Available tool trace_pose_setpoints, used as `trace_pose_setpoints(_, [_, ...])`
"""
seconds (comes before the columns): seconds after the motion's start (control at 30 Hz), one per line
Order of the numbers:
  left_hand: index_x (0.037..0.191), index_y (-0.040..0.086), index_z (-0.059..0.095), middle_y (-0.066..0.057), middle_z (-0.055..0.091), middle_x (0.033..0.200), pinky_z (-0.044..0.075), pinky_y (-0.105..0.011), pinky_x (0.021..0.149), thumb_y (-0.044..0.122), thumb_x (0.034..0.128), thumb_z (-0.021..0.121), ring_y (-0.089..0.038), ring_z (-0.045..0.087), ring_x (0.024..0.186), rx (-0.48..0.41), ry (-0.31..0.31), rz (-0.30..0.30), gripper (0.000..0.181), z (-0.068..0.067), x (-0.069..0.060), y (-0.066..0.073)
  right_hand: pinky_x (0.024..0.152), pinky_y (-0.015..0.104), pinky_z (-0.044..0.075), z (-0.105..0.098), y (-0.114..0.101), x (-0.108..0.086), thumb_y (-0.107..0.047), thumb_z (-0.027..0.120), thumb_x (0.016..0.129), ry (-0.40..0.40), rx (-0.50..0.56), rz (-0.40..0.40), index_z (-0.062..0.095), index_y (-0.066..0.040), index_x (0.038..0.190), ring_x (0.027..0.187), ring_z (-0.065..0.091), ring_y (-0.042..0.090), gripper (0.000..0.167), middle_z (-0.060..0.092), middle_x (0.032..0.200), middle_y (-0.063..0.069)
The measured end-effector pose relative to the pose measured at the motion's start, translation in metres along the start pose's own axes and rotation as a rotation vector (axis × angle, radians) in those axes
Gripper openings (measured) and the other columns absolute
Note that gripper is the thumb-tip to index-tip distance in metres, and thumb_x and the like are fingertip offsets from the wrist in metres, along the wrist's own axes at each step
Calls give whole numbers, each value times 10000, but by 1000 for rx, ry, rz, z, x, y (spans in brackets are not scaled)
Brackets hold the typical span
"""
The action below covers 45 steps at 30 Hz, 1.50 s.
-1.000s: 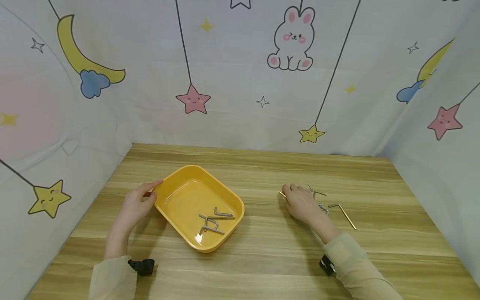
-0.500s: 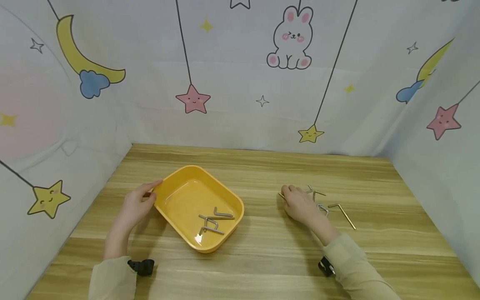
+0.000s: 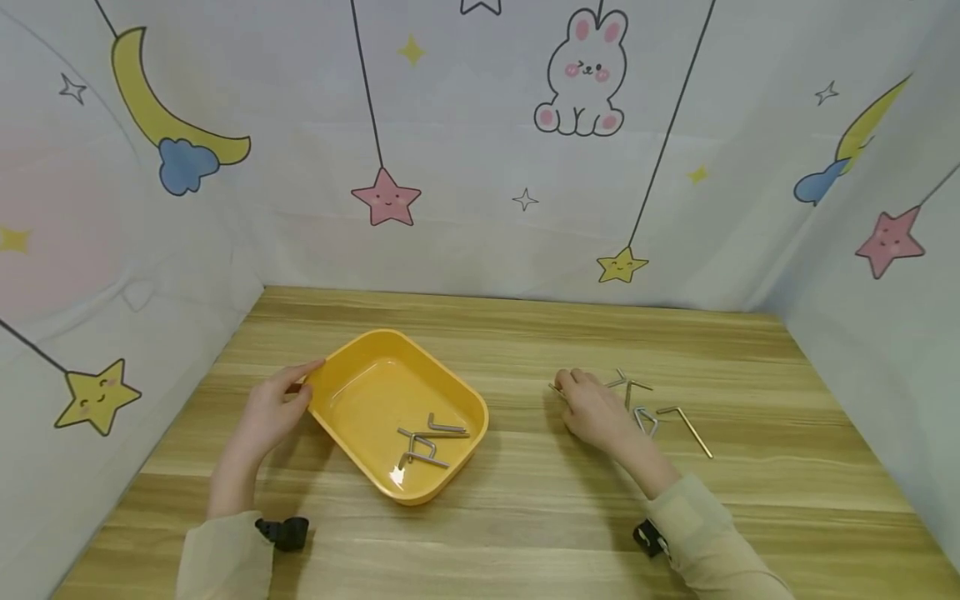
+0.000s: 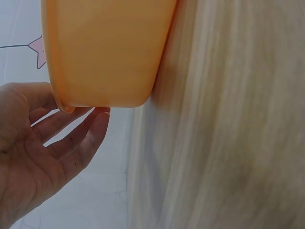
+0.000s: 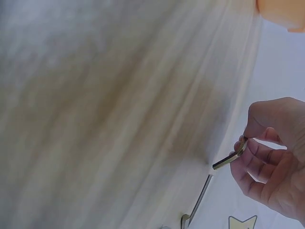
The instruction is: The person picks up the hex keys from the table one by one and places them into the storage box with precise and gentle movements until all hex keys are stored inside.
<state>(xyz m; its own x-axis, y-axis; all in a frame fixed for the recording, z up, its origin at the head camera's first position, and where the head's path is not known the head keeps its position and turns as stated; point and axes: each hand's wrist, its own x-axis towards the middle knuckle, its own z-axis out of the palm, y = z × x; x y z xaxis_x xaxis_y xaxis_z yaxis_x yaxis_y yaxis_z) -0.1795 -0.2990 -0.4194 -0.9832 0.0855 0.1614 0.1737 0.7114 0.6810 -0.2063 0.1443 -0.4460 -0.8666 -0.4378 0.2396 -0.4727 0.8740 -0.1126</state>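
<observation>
At the left corner of the yellow tray [image 3: 375, 400], my left hand [image 3: 262, 417] touches the outside with extended, slightly bent fingers. In the left wrist view that hand [image 4: 43, 148] lies against the end wall of the tray [image 4: 109, 57]. My right hand [image 3: 600, 417] is low over the table, right of the tray. The right wrist view shows this hand [image 5: 276, 157] pinching a brass-coloured L-shaped key [image 5: 229, 159] between thumb and fingers. Several L-shaped keys lie beside it, among them a brass one [image 3: 695, 432] and a silvery one [image 3: 643, 418].
Several silvery L-shaped keys [image 3: 427, 436] lie in the tray's near right part. The wooden table [image 3: 510, 533] is bounded by a patterned white cloth [image 3: 480, 250] at the back and both sides.
My right hand has shifted slightly left with the brass key, uncovering more of the keys beside it. My left hand and the tray have stayed in place.
</observation>
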Motion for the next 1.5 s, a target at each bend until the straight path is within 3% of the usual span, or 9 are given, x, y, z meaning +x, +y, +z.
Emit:
trace_pose_setpoints(0.33, [1378, 23, 513, -278, 509, 1379, 545, -329, 706, 66, 980, 474, -474, 580, 1090, 5, 0, -7, 402, -1, 0, -1, 510, 207, 328, -5, -11, 2, 92, 598, 720, 62, 53, -52, 588, -36, 1034, 665, 460, 136, 339, 580, 813, 55])
trace_pose_setpoints(0.57, [1378, 23, 513, -278, 506, 1382, 553, -368, 726, 79, 986, 470, -478, 577, 1090, 2, -1, -1, 398, 0, 0, -1, 520, 222, 381, -7, -18, 4, 82, 613, 705, 120, 74, -44, 587, -54, 1039, 708, 516, 152, 361, 601, 864, 67])
trace_pose_setpoints(1.13, [1379, 9, 506, -287, 496, 1386, 547, -340, 709, 64, 984, 469, -488, 569, 1095, -8, -7, -6, 401, -1, -1, 2, 540, 229, 428, -18, -39, 8, 52, 649, 733, 113, 88, -44, 590, -99, 1091, 777, 573, 149, 393, 639, 948, 60])
trace_pose_setpoints(1.33, [1372, 4, 512, -289, 503, 1377, 557, -370, 722, 62, 983, 468, -481, 577, 1087, -1, -2, -3, 396, -1, 0, 2, 578, 265, 468, -24, -49, 10, 31, 652, 741, 141, 82, -80, 585, -98, 1084, 804, 594, 159, 372, 623, 921, 33])
trace_pose_setpoints(1.5, [1365, -1, 519, -296, 507, 1370, 565, -421, 739, 49, 977, 468, -481, 584, 1077, 3, 2, -4, 394, -1, 0, 2, 539, 232, 434, -28, -57, 12, 23, 650, 741, 135, 97, -99, 583, -102, 1084, 791, 567, 138, 371, 618, 922, 32])
